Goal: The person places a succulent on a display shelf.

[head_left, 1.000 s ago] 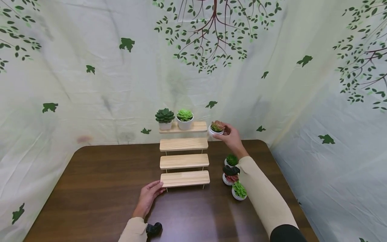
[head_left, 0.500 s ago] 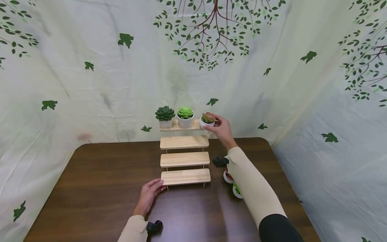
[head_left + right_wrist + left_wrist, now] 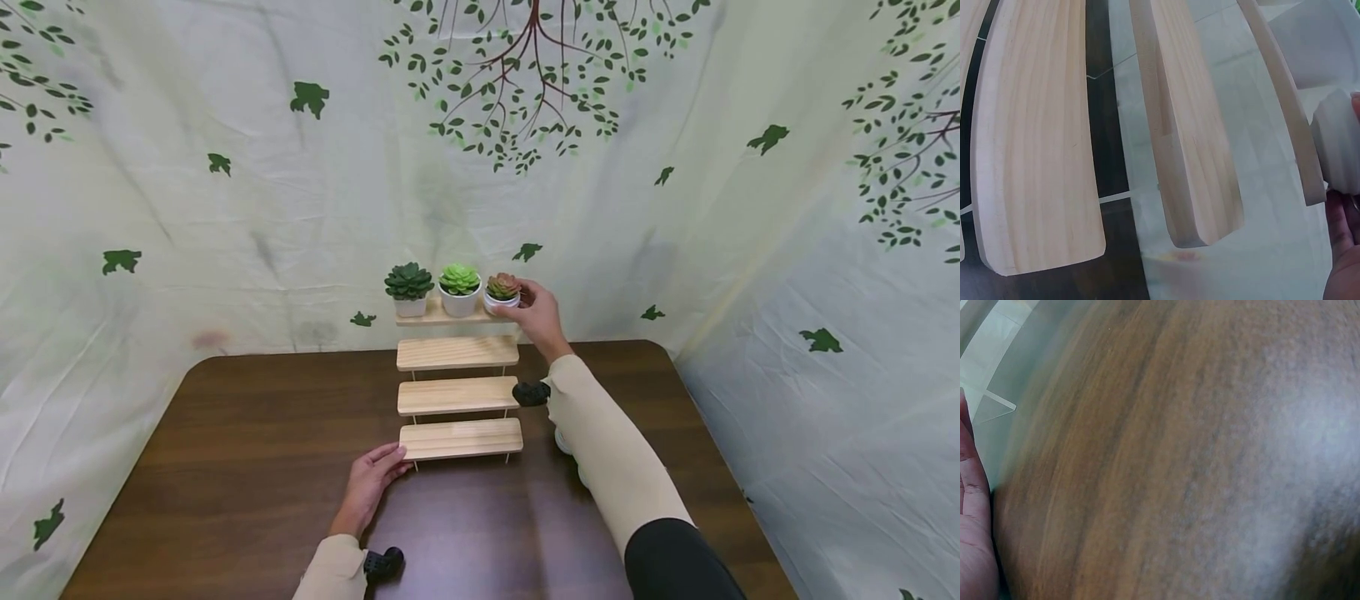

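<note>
A stepped wooden plant stand with pale planks stands at the back of the table. My right hand holds a reddish succulent in a white pot at the right end of the top plank. In the right wrist view, the white pot is right at the plank's end, fingers beside it. Left of it on that plank are a bright green succulent and a dark green succulent, both in white pots. My left hand grips the left end of the lowest plank, thumb near its edge.
White pots on the brown table are mostly hidden behind the right sleeve. A pale cloth printed with leaves hangs behind the table and along its right side.
My right hand has carried the reddish succulent leftward, from beside the stand onto the right end of the top plank, next to the bright green one. My left hand stays at the lowest plank.
</note>
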`<action>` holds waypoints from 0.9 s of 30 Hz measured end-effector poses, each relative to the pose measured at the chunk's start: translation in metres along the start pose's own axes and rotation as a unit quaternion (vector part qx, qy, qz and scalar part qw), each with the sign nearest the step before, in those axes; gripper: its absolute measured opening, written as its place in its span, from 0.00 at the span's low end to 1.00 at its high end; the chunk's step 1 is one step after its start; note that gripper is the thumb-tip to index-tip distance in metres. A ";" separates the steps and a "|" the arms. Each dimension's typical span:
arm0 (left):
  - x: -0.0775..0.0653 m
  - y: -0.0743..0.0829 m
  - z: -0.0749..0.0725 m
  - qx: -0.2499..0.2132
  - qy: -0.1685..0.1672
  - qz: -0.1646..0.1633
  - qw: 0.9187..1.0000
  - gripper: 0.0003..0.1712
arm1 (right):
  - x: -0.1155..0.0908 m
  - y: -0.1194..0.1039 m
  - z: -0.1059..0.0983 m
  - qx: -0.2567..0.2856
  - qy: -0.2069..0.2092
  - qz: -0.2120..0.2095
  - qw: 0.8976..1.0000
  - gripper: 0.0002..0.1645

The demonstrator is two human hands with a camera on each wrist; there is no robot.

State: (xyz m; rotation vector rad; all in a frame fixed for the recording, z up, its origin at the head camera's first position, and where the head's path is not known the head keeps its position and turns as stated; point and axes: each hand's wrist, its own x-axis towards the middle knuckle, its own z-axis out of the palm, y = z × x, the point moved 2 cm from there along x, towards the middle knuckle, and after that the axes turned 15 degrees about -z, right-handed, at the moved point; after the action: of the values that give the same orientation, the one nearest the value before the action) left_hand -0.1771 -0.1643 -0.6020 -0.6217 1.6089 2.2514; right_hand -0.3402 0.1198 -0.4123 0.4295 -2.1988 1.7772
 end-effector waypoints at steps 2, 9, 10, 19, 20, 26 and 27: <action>0.000 0.000 0.000 0.002 0.001 0.000 1.000 0.15 | 0.001 0.000 0.001 -0.003 -0.001 0.000 1.000 0.39; -0.001 0.000 0.000 0.003 -0.002 0.000 1.000 0.14 | 0.002 0.001 0.001 -0.017 -0.013 -0.004 1.000 0.41; -0.001 0.000 0.000 0.004 -0.002 0.001 1.000 0.14 | 0.001 0.001 0.000 -0.017 -0.016 -0.006 1.000 0.42; 0.000 0.003 0.001 0.010 -0.005 0.003 1.000 0.16 | -0.019 0.002 -0.030 -0.009 -0.036 0.008 0.999 0.45; 0.000 0.002 0.001 0.008 -0.005 0.001 1.000 0.16 | -0.023 0.003 -0.035 -0.011 -0.037 0.013 0.999 0.45; 0.000 0.000 0.001 0.003 -0.009 -0.002 1.000 0.13 | -0.051 0.014 -0.061 -0.018 -0.038 0.034 0.999 0.43; 0.001 0.000 0.001 0.002 -0.010 -0.002 1.000 0.12 | -0.056 0.016 -0.065 -0.020 -0.039 0.038 0.998 0.43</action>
State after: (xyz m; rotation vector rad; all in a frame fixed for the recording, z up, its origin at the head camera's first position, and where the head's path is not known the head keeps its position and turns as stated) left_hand -0.1776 -0.1633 -0.6024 -0.5993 1.6023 2.2440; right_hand -0.2932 0.1896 -0.4353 0.4189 -2.3279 1.7799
